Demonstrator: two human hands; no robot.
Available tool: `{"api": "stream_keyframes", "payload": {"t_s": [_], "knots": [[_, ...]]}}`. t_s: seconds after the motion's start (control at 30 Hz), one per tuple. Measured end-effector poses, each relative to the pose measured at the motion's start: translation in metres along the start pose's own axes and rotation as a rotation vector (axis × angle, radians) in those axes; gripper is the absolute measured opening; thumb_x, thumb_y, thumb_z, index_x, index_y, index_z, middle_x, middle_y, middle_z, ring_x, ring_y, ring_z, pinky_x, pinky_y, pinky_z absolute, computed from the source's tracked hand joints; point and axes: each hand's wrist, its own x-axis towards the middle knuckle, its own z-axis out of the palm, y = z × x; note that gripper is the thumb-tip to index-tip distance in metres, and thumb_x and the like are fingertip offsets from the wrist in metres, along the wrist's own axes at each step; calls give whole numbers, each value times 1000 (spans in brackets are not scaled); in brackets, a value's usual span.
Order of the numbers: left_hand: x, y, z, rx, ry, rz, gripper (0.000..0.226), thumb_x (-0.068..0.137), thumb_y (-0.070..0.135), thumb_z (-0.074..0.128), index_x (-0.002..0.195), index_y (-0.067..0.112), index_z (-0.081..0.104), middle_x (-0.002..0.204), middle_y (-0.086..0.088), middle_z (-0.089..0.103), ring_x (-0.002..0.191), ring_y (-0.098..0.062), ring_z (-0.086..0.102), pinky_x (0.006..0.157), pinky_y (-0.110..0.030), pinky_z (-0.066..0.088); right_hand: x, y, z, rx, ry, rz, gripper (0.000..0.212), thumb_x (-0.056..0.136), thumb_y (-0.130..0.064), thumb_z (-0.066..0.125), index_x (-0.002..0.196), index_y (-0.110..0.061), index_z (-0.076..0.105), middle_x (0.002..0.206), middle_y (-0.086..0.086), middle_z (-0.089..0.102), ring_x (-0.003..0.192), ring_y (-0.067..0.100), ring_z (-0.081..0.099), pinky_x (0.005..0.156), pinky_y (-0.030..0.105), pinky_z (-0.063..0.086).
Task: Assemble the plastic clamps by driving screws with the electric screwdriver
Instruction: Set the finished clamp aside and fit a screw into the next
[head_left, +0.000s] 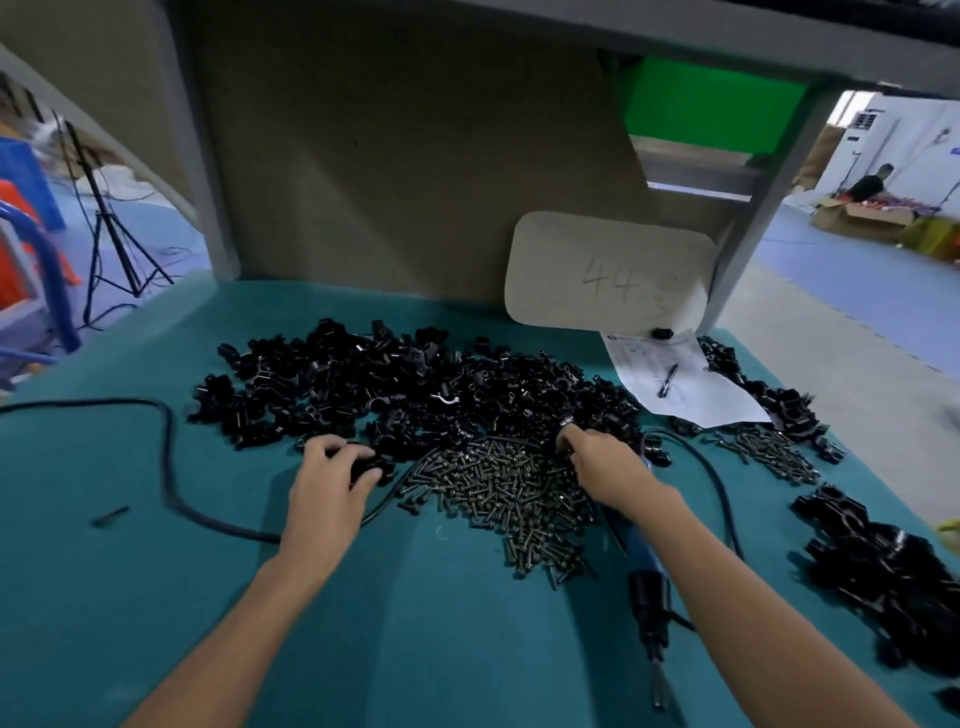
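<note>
Left hand (327, 483), right hand (608, 467) bare; forearms bare to frame edge.

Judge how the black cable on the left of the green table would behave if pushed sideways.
The cable probably bends rather than shifting whole, since it lies in loose curves. It looks thick, so likely somewhat springy. The table looks smooth, so it may slide easily.

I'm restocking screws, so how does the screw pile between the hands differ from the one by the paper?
The centre screw pile is far larger than the right screw pile. The right hand overlaps the centre pile's edge; no hand touches the right pile by the paper sheet. Both hold dark screws.
</note>
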Motion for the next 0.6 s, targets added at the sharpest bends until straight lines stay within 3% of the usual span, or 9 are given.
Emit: {"api": "stream_keyframes", "payload": {"t_s": [0.07, 0.13, 0.23, 0.3, 0.37, 0.43, 0.5, 0.6], "knots": [[0, -1, -2, -73, 35, -11, 28, 98, 28, 64, 120, 12, 68, 137, -7, 44, 95, -15, 52, 87, -32, 45, 3, 4, 0, -14, -2, -3, 26, 107, -9, 44, 132, -9, 51, 117, 17, 62, 97, 32, 59, 78, 38, 47], [-5, 6, -1, -134, 92, 25, 24, 98, 29, 63, 118, 16, 66, 143, -6, 41, 119, -20, 43, 98, -35, 39, 0, 9, 2, -13, 65, 10, 27, 107, -9, 43, 133, -8, 51, 120, 18, 60, 99, 34, 59, 81, 40, 48], [-10, 22, -1, -172, 152, 84, 22, 100, 32, 60, 118, 20, 64, 140, -2, 43, 132, -21, 34, 105, -35, 31, -8, 12, -3, 93, 224, 106, 29, 107, -6, 39, 133, -10, 52, 116, 16, 57, 87, 34, 59, 71, 41, 48], [-11, 34, -3, -364, 78, 13, 22, 101, 34, 56, 120, 23, 59, 124, 4, 57, 117, -13, 52, 99, -34, 45, -14, 8, -11, 390, 288, 193, 29, 110, -10, 35, 126, -13, 58, 109, 17, 60, 80, 32, 61, 63, 42, 49], [-12, 49, -6, -657, -27, -138, 13, 104, 30, 53, 116, 29, 54, 106, 4, 67, 97, -12, 65, 86, -36, 55, -24, 0, -17, 1017, 323, 281, 30, 110, -8, 35, 116, -10, 64, 112, 20, 63, 79, 26, 64, 70, 41, 60], [-14, 61, -4, -922, -125, -269, 20, 105, 19, 51, 116, 36, 54, 98, -4, 73, 82, -14, 69, 74, -30, 57, -39, -14, -21, 1576, 242, 285, 24, 109, -7, 42, 115, -6, 66, 117, 19, 62, 84, 20, 65, 74, 31, 60], [-20, 69, 4, -1089, -243, -364, 34, 106, 8, 47, 117, 37, 62, 94, -5, 75, 73, -12, 67, 66, -24, 55, -55, -28, -16, 1780, 160, 215, 19, 99, -12, 60, 117, -6, 64, 111, 13, 63, 83, 15, 66, 73, 27, 58], [-34, 74, 17, -1142, -348, -415, 38, 99, 1, 56, 117, 32, 69, 92, -4, 71, 70, -9, 64, 66, -23, 53, -72, -51, -2, 1752, 106, 168, 28, 88, -9, 71, 114, -10, 60, 94, 4, 63, 69, 8, 61, 66, 25, 54]]}}
